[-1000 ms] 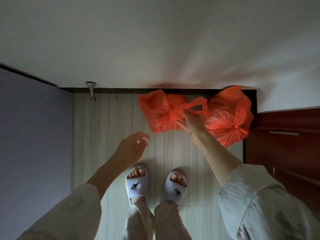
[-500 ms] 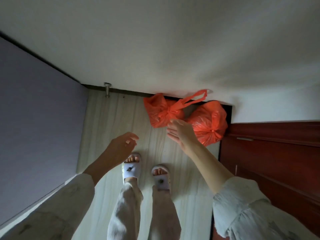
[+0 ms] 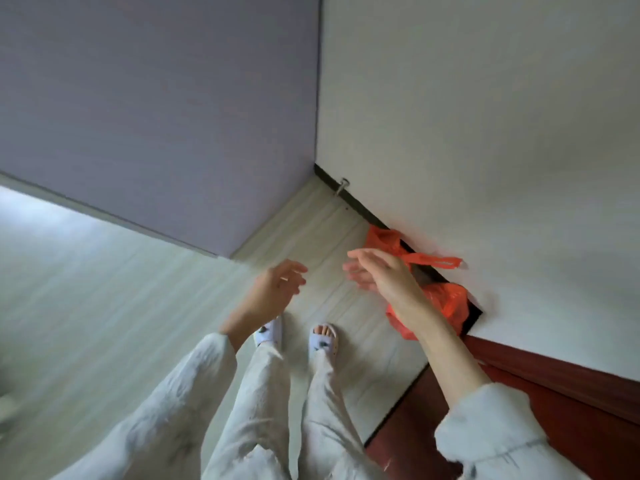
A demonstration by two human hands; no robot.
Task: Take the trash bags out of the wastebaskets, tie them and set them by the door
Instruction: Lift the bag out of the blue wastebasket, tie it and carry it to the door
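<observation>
Bags: two orange trash bags lie on the floor against the white wall, right of centre in the frame.
Far bag: a knotted bundle touching the dark baseboard, its loop handles stretched out to the right along the foot of the wall.
Near bag: lower and further right, in the corner where the wall meets the dark red door; much of it is hidden behind the right forearm.
Right hand: centre right of the frame, above the near bag, fingers straight and slightly spread, pointing left. It holds nothing; whether it touches the handles passing behind it cannot be told.
Left hand: centre of the frame, above the floor, well apart from both bags, fingers relaxed and loosely spread, holding nothing.
Door: dark red wood, lower right of the frame, just beside the near bag.
Wall: white, filling the upper right.
Panel: a lilac-grey flat surface across the upper left, meeting the white wall at a vertical corner.
Doorstop: a small metal peg at the baseboard, near that corner, upper centre.
Floor: pale wood-grain boards.
Person: light, crinkled sleeves and trousers at the bottom of the frame; white slippers on both feet, below the hands.
</observation>
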